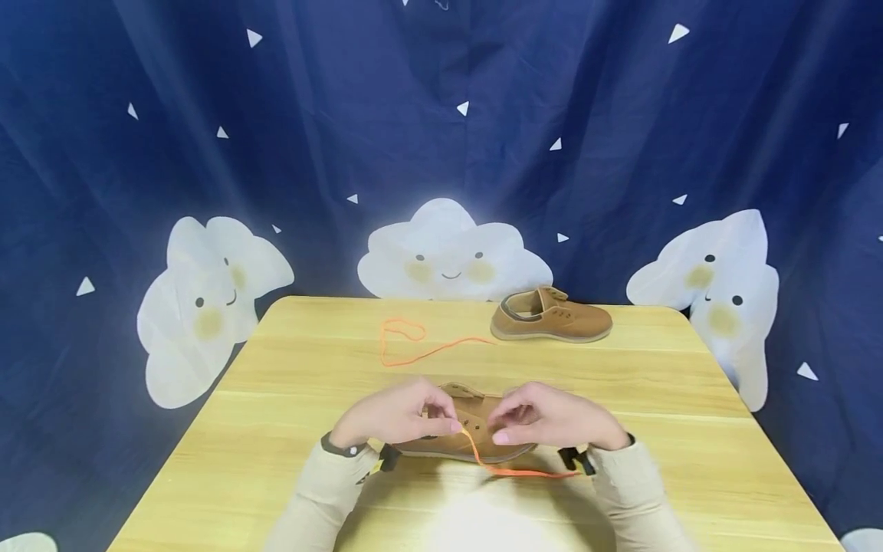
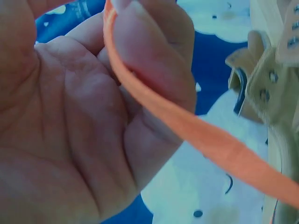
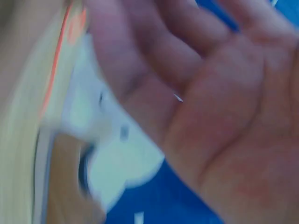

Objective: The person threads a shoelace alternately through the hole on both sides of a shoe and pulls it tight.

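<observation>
A brown shoe [image 1: 448, 447] lies on the table in front of the person, its toe to the right. The left hand [image 1: 407, 414] pinches an orange lace [image 1: 474, 445] above the shoe's eyelets; in the left wrist view the lace [image 2: 210, 144] runs from the fingertips of the left hand [image 2: 93, 107] across the palm side. From there it droops over the shoe's near side and stretches right along the table. Over the toe end is the right hand [image 1: 552, 415], fingers bent loosely, with nothing seen in them; the right wrist view shows its palm [image 3: 224, 107], blurred.
At the back right of the wooden table [image 1: 276, 429] stands a second brown shoe [image 1: 579, 322] with no lace in its eyelets. Left of it, another orange lace [image 1: 421, 357] lies in a loose loop. A dark blue curtain [image 1: 414, 153] with clouds hangs behind.
</observation>
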`<control>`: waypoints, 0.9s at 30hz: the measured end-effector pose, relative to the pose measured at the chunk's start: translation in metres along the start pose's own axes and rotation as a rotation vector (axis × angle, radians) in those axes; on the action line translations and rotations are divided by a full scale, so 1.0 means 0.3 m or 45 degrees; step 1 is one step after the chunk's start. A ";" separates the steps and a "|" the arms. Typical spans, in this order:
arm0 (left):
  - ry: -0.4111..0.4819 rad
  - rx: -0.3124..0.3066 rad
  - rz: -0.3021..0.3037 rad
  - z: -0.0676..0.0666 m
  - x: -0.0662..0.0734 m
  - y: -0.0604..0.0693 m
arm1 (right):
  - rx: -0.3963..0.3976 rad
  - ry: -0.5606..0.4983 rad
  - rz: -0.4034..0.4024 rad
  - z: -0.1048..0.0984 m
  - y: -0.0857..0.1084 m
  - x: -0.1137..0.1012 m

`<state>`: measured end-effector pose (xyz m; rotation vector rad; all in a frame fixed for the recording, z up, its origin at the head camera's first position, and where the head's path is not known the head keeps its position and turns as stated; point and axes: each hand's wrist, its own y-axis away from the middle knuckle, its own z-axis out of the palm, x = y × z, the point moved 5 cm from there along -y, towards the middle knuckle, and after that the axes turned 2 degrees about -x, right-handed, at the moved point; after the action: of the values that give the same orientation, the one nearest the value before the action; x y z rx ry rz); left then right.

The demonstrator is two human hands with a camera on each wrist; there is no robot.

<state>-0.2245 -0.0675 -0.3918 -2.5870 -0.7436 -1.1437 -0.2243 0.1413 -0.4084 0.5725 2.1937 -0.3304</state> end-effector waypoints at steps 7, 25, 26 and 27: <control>-0.016 -0.061 0.037 0.032 0.033 -0.024 | 0.081 -0.100 -0.081 0.056 -0.071 -0.055; 0.040 0.086 -0.146 -0.070 -0.057 0.071 | -0.203 -0.123 0.008 -0.024 0.072 0.011; 0.040 0.086 -0.143 -0.069 -0.053 0.071 | -0.185 -0.110 -0.004 -0.022 0.068 0.011; 0.031 0.082 -0.128 -0.066 -0.046 0.068 | -0.155 -0.083 -0.021 -0.019 0.059 0.006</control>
<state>-0.2339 -0.0975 -0.3885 -2.5040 -0.8986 -1.1576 -0.2202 0.1595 -0.4070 0.4704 2.1398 -0.2193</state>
